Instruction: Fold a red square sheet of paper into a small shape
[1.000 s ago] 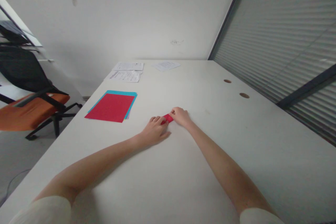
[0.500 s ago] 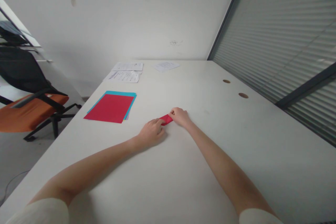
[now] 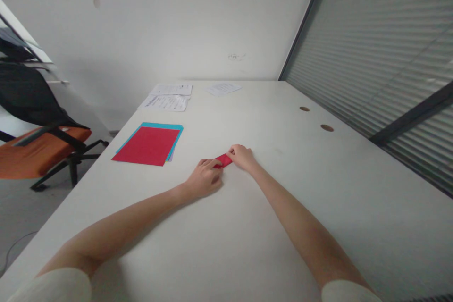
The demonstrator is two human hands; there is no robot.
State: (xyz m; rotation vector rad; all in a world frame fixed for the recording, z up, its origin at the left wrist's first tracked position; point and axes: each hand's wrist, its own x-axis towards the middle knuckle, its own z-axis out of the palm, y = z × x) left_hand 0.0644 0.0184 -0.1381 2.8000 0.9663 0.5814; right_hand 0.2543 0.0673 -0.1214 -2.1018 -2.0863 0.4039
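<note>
A small folded piece of red paper (image 3: 224,160) lies on the white table between my two hands. My left hand (image 3: 205,178) is closed on its left end, with bent fingers over the paper. At the far right end, my right hand (image 3: 241,156) pinches the paper between thumb and forefinger. The parts of the paper under my fingers are hidden. To the left of my hands lies a stack of coloured paper (image 3: 146,146), with a red sheet on top and blue edges showing beneath.
Printed sheets (image 3: 168,102) lie at the table's back left, and another printed sheet (image 3: 223,88) is near the wall. Two round cable holes (image 3: 327,128) are along the right side. A chair with an orange seat (image 3: 46,146) stands off the left edge. Window blinds (image 3: 382,47) flank the right.
My left hand has shifted very slightly at the folded paper's left end. My right hand keeps its pinch. The whole view has moved a little.
</note>
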